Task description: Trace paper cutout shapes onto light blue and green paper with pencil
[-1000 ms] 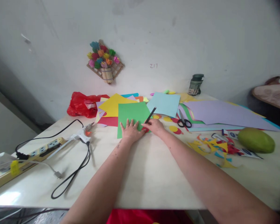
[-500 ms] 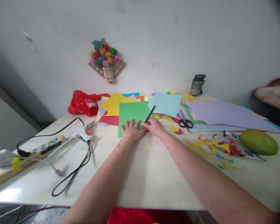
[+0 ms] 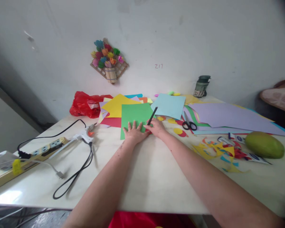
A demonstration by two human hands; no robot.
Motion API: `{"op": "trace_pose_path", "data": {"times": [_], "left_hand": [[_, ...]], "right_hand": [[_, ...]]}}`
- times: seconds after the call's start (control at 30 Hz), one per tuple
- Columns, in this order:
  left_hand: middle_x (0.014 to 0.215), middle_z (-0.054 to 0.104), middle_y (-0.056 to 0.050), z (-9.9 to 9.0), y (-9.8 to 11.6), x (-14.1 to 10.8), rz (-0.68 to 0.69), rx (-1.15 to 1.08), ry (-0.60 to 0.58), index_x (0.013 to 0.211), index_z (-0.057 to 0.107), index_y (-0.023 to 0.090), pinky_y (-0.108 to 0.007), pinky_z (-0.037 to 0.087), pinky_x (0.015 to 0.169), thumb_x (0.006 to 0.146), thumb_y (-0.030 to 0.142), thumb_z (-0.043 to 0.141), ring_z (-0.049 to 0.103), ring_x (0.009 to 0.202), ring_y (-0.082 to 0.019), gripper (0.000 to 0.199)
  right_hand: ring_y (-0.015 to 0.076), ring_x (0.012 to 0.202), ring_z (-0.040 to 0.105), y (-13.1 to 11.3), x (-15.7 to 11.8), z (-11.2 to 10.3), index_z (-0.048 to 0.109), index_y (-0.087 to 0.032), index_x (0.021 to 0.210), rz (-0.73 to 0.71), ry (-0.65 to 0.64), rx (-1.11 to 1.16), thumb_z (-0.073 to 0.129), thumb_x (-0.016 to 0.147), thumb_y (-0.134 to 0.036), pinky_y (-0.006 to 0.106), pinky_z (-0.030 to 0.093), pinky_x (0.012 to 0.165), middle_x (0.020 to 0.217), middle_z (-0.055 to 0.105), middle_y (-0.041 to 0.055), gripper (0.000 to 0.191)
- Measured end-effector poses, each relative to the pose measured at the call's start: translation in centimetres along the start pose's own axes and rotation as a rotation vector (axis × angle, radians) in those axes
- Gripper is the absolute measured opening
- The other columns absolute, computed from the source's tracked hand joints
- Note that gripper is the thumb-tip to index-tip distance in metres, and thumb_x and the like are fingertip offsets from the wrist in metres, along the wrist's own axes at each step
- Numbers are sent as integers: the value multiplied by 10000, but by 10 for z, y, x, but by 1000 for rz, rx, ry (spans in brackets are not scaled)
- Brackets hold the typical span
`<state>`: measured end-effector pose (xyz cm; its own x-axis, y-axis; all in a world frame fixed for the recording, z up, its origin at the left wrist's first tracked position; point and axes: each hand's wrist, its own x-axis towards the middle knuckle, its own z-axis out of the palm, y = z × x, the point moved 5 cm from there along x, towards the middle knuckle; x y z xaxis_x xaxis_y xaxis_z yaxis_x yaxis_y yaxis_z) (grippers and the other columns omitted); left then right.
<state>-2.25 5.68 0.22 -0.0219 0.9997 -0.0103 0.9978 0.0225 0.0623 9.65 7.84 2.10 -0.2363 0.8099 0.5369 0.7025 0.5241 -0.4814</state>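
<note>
A green sheet of paper (image 3: 137, 112) lies flat on the table, with my left hand (image 3: 134, 133) spread over its lower part, fingers apart. At the sheet's lower right, my right hand (image 3: 157, 127) is closed on a slim black pencil (image 3: 153, 115), which tilts up to the right. The pencil's tip is hidden by the fingers. A bit of red paper (image 3: 148, 130) shows between the two hands, mostly covered. Just right of my right hand lie yellow and red paper discs (image 3: 178, 130) and a pair of black-handled scissors (image 3: 189, 125).
Coloured sheets, a yellow one (image 3: 118, 106) and a light blue one (image 3: 169, 106) among them, lie behind. To the left are a glue gun (image 3: 86, 136) with its cord and a power strip (image 3: 47, 148). Paper scraps (image 3: 216, 150), a green mango-like fruit (image 3: 264, 145) and a bottle (image 3: 201, 87) are at right.
The pencil stands slightly more upright, its top end having shifted a little to the left. My left hand stays in place on the green sheet.
</note>
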Motion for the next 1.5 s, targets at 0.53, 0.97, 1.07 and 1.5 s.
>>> {"op": "trace_pose_path", "data": {"times": [0.53, 0.97, 1.07, 1.5], "left_hand": [[1371, 66, 23, 1, 0, 1, -1, 7, -3, 1275, 146, 372, -583, 40, 896, 675, 668, 224, -22, 1216, -307, 673], [1371, 72, 19, 3, -2, 3, -2, -1, 1, 1268, 153, 385, -583, 37, 893, 663, 679, 225, -18, 1216, -306, 677], [1371, 70, 26, 2, -1, 3, -5, 0, 1, 1267, 154, 388, -580, 40, 896, 660, 686, 221, -19, 1217, -304, 679], [1370, 81, 18, 1, -1, 2, -2, -4, 10, 1265, 166, 387, -576, 44, 898, 654, 694, 219, -5, 1219, -302, 686]], "right_hand": [[152, 811, 533, 4, 1, 1, 621, -175, 727, 14, -6, 0, 541, 667, -387, 273, 404, 725, 879, 602, 44, 235], [148, 809, 533, 9, 3, 3, 621, -183, 717, 20, 16, 9, 541, 660, -403, 271, 409, 727, 854, 603, 37, 241], [148, 802, 534, 10, 3, 2, 621, -183, 714, 21, 24, 14, 543, 659, -397, 271, 412, 725, 840, 604, 35, 234], [154, 816, 537, 13, 3, 2, 624, -184, 717, 54, 33, 40, 542, 660, -392, 276, 413, 730, 848, 607, 41, 231]]}}
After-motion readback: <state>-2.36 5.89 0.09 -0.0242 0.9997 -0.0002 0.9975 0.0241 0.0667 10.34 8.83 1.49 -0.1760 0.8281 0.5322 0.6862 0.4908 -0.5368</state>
